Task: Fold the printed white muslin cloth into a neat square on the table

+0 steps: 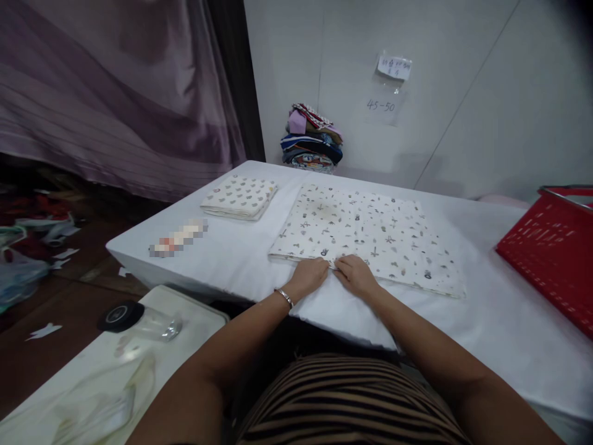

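A white patterned cloth [365,232] lies spread flat on the white table [231,259]. My left hand [309,275], with a bracelet at the wrist, and my right hand [354,274] rest side by side at the middle of the cloth's near edge. Both have their fingers curled and pinch that edge. A second cloth of the same kind, folded [239,197], lies at the far left of the table.
A stack of folded coloured fabrics [311,139] stands against the back wall. A red plastic basket [551,253] sits at the right edge. A small blurred object [178,238] lies near the table's left edge. A low white surface with a black-lidded clear jar [139,318] is at lower left.
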The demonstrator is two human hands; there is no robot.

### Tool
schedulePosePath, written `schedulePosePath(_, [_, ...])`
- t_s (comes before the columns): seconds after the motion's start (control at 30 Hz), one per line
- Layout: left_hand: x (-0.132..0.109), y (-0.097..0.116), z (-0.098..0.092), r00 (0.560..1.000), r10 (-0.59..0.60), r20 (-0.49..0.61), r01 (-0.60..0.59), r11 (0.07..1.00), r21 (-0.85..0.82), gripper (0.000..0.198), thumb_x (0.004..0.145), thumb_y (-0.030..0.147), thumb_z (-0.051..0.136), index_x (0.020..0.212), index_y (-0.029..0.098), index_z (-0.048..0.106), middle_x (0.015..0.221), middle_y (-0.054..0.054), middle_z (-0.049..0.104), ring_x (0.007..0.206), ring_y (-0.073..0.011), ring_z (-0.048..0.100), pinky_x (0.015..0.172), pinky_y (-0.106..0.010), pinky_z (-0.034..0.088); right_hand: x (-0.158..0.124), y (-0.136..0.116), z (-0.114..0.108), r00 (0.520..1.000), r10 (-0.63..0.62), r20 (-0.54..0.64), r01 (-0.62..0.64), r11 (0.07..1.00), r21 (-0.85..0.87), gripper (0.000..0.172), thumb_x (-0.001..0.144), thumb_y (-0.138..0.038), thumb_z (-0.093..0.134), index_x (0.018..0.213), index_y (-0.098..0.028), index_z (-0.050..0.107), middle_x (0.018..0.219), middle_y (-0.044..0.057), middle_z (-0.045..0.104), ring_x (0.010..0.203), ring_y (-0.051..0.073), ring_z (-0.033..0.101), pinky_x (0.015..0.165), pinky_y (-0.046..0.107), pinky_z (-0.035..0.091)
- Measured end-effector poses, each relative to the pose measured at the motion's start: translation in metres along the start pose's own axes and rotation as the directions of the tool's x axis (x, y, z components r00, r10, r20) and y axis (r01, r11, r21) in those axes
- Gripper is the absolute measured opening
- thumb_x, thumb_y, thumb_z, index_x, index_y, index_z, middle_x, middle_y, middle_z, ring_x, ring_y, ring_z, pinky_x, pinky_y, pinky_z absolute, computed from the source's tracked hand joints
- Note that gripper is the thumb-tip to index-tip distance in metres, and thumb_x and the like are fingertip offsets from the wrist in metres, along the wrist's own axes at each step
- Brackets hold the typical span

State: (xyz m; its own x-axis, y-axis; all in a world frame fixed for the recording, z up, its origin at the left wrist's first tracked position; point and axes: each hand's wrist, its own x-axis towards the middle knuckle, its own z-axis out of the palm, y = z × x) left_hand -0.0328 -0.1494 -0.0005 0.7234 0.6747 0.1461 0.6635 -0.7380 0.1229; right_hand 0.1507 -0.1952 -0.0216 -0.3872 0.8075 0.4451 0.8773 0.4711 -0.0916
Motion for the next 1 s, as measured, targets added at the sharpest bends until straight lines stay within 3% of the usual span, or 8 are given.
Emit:
schedulePosePath(0.2, [0.000,-0.001,0.003,1.000,-0.020,-0.022,0.019,0.999,-0.046,0.020,0.091,0.024,0.041,0.093,0.018,0.060,0.090,-0.005,0.064,0.082,-0.0181,0.061,0.071,-0.030,0.045,0.003,-0.002,0.002,0.999,0.037,0.025,-0.036,0.997,-0.067,0.020,0.092,-0.025,0.046,0.094,-0.016,0.064,0.090,0.009,0.065,0.084,0.021,0.052,0.075,0.034,0.039])
schedulePosePath(0.37, [-0.003,0.001,-0.001,0.999,-0.048,0.007,0.049,0.995,-0.090,0.022,0.091,0.026,0.042,0.100,0.021,0.062,0.097,-0.004,0.066,0.087,-0.0180,0.062,0.075,-0.029,0.046,0.002,0.001,0.007,0.999,0.010,-0.041,-0.012,0.999,-0.053,0.021,0.092,-0.022,0.044,0.094,-0.016,0.064,0.088,0.010,0.065,0.082,0.021,0.054,0.073,0.033,0.040])
schedulePosePath(0.6, [-0.008,-0.012,-0.002,0.978,-0.205,0.028,0.204,0.978,0.036,0.026,0.088,0.012,0.037,0.092,0.014,0.062,0.093,-0.010,0.067,0.085,-0.0221,0.063,0.071,-0.033,0.048,-0.001,0.004,0.010,0.997,-0.011,-0.073,0.008,0.999,-0.050,0.023,0.093,-0.023,0.042,0.095,-0.017,0.065,0.089,0.010,0.066,0.082,0.022,0.056,0.071,0.033,0.041])
schedulePosePath(1.0, [-0.029,-0.035,-0.006,0.972,-0.236,0.017,0.234,0.970,0.067,0.024,0.088,0.013,0.038,0.092,0.016,0.061,0.092,-0.008,0.067,0.084,-0.0214,0.063,0.070,-0.033,0.048,-0.001,0.003,0.010,0.997,-0.023,-0.073,0.017,0.997,-0.079,0.026,0.093,-0.024,0.041,0.093,-0.016,0.065,0.090,0.010,0.066,0.080,0.022,0.055,0.071,0.034,0.042])
